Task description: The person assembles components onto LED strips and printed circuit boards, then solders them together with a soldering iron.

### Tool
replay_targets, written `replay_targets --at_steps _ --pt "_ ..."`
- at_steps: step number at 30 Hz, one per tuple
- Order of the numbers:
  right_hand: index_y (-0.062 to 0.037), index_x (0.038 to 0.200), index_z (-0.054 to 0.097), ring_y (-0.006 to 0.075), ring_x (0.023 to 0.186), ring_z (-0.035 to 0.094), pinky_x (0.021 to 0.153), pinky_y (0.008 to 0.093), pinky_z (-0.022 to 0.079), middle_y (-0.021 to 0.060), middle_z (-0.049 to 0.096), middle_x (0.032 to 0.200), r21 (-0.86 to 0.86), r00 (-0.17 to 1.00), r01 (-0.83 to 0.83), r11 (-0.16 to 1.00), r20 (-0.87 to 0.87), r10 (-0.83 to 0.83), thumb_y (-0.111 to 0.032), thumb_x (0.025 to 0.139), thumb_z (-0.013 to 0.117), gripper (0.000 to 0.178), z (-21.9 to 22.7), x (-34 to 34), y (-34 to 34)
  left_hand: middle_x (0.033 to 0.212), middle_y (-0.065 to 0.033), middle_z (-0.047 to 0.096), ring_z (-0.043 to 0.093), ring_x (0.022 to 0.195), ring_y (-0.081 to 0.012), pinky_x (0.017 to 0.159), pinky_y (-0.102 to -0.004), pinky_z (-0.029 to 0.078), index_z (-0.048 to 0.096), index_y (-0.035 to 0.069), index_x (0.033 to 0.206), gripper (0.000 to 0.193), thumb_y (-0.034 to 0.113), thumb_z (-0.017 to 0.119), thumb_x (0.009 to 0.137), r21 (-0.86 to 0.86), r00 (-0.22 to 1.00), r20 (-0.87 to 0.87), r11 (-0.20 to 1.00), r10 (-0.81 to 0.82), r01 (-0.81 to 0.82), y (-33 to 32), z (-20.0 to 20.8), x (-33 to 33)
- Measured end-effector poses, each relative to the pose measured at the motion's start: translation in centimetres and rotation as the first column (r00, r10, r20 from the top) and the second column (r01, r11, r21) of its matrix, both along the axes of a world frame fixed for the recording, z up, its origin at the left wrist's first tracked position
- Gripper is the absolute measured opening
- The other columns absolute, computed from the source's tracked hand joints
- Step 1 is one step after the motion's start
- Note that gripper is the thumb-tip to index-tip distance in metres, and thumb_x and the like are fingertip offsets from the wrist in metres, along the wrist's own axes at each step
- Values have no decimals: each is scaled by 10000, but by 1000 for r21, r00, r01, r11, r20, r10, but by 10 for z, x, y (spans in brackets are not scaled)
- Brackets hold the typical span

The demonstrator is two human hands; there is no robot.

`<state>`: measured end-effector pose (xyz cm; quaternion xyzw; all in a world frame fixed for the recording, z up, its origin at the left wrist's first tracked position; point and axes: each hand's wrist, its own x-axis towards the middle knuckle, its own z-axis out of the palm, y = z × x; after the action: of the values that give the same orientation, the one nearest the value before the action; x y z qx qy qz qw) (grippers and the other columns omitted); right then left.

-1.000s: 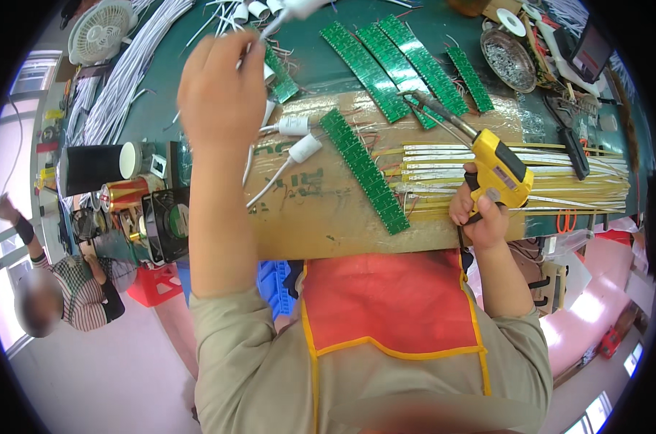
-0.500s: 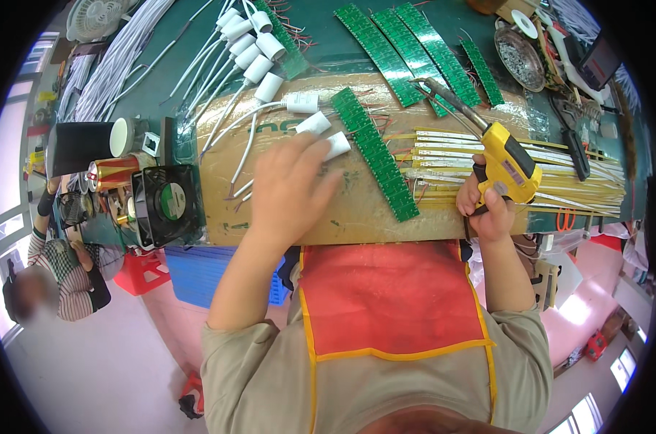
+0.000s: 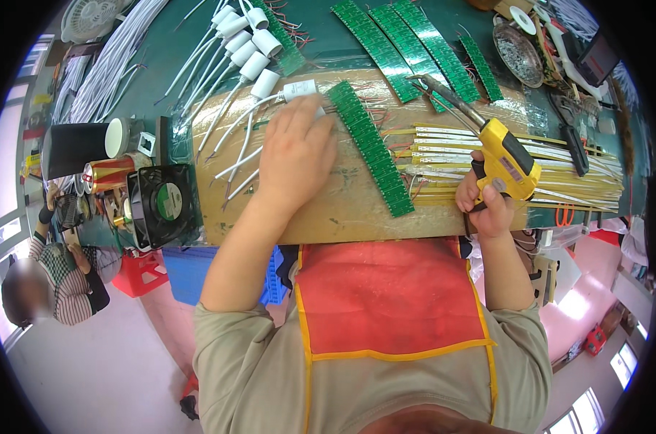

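At right, the soldering gun [image 3: 512,160] is held by the right hand [image 3: 486,202], grip closed; the left hand [image 3: 297,150], its grip not discernible, is seen just near of a white cylinder [image 3: 300,90].

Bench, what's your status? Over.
Left hand at white cylindrical cable ends, hiding some. Right hand gripping yellow-and-black soldering gun. Green circuit board on brown mat between hands. Gun overlaps rear boards in view.
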<state>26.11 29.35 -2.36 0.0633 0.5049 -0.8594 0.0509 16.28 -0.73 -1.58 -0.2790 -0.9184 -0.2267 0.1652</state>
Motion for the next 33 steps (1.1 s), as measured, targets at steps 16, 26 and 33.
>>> replay_targets --at_steps 16,26,33 --pt "3 1298 447 140 550 469 507 279 390 33 475 708 9 1000 -4 1000 -5 4 -276 786 714 641 1 -1 -1 950 -102 603 579 822 -290 704 -384 456 644 77 908 253 142 743 684 -79 986 -2 983 165 -164 3 5 21" --pt "5 1299 438 142 555 470 514 283 391 33 477 715 9 1000 -15 1000 -18 16 -273 792 711 639 -1 0 0 968 -105 611 590 881 -308 762 -408 471 629 56 918 215 90 703 720 32 995 -80 998 60 -58 3 -3 0" --pt "8 1295 440 144 555 466 513 282 389 37 473 708 2 1000 -11 1000 -15 12 -263 790 708 633 0 -1 -2 885 -102 580 572 874 -309 892 -480 439 622 64 845 140 124 664 725 50 982 -165 993 -93 103 17 0 -41"
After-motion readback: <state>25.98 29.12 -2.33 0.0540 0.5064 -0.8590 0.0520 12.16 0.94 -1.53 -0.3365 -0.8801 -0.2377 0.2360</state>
